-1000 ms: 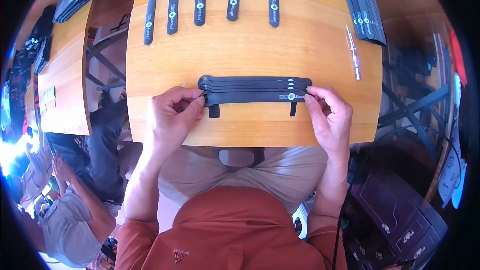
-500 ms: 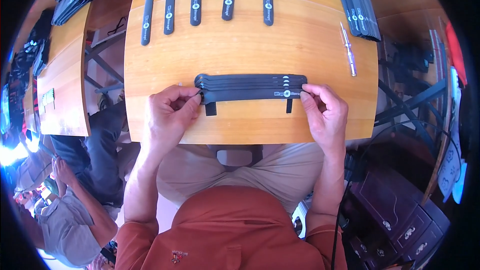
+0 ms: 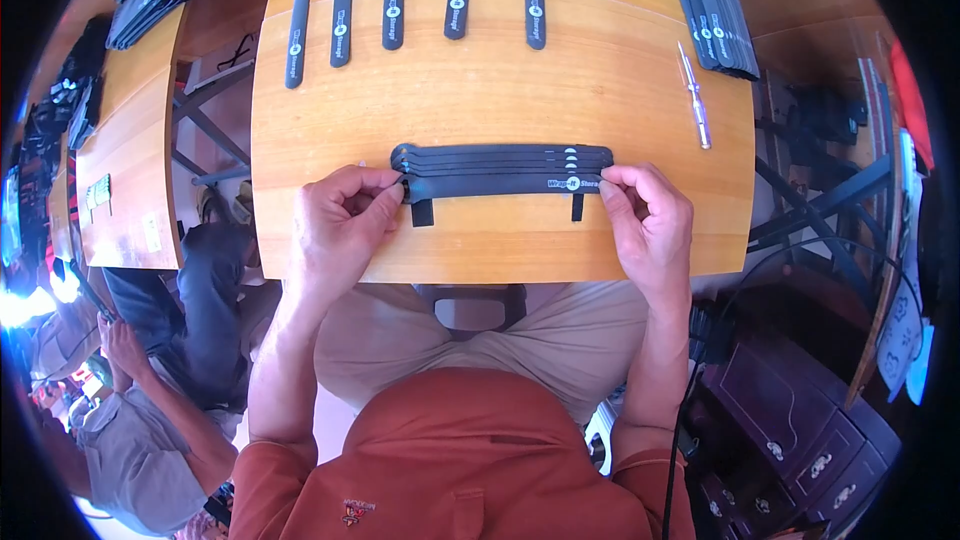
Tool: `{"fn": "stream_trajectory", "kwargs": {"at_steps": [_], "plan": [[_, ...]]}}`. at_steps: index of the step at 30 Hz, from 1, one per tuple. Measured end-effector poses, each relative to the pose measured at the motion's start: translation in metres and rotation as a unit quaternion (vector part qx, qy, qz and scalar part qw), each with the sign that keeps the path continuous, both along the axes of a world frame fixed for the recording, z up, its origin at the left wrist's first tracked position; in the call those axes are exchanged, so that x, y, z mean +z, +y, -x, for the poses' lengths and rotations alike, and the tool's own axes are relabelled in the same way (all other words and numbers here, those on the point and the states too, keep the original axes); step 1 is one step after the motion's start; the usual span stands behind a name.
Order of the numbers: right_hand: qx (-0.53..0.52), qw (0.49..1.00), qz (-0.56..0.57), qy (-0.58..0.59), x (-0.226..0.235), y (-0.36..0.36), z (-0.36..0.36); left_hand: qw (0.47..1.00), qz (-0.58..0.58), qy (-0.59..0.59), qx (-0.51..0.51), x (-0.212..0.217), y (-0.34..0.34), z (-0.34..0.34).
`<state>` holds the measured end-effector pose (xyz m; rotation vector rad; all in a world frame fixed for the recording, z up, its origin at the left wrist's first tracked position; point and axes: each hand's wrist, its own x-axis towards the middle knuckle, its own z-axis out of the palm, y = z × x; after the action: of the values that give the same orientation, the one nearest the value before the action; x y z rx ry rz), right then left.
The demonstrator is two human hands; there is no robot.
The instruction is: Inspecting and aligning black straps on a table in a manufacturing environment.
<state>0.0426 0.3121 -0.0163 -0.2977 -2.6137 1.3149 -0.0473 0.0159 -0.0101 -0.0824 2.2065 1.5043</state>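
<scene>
A small stack of dark grey storage straps [image 3: 485,176] lies crosswise on the wooden table, layered in steps with printed labels near the right end. My left hand [image 3: 345,218] pinches the stack's left end between thumb and fingers. At the other end, the thumb and fingertips of my right hand [image 3: 650,217] are closed on the strap edge nearest me. Two short black strips, a left strip [image 3: 423,213] and a right strip [image 3: 577,207], stick out from under the stack toward me.
Several single straps [image 3: 393,5] lie spaced out at the far side. A thick pile of straps [image 3: 712,15] sits far right, above a screwdriver [image 3: 697,105] with a clear handle. Another table [image 3: 130,155] stands left, with a seated person [image 3: 150,420] beside it.
Both hands keep their pinch on the strap stack with hardly any movement. The whole view has shifted very slightly.
</scene>
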Motion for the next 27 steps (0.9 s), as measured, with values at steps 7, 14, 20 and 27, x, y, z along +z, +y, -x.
{"fn": "stream_trajectory", "kwargs": {"at_steps": [7, 14, 20, 27], "plan": [[0.009, 1.0, 0.015, 0.003, -0.0039, 0.0034, -0.0007, 1.0, 0.017, -0.009, -0.002, -0.0024, -0.0031, 0.0016], [0.008, 1.0, 0.021, -0.003, -0.0025, 0.0024, -0.0007, 1.0, -0.003, -0.014, 0.004, -0.0004, -0.002, 0.0017], [0.015, 1.0, 0.014, 0.004, -0.0027, 0.0027, -0.0003, 1.0, 0.007, -0.01, 0.0, 0.0004, 0.0, 0.0027], [0.016, 1.0, 0.02, 0.003, -0.0043, 0.0035, 0.0, 1.0, -0.013, -0.012, -0.006, 0.0016, -0.0005, 0.0035]]}}
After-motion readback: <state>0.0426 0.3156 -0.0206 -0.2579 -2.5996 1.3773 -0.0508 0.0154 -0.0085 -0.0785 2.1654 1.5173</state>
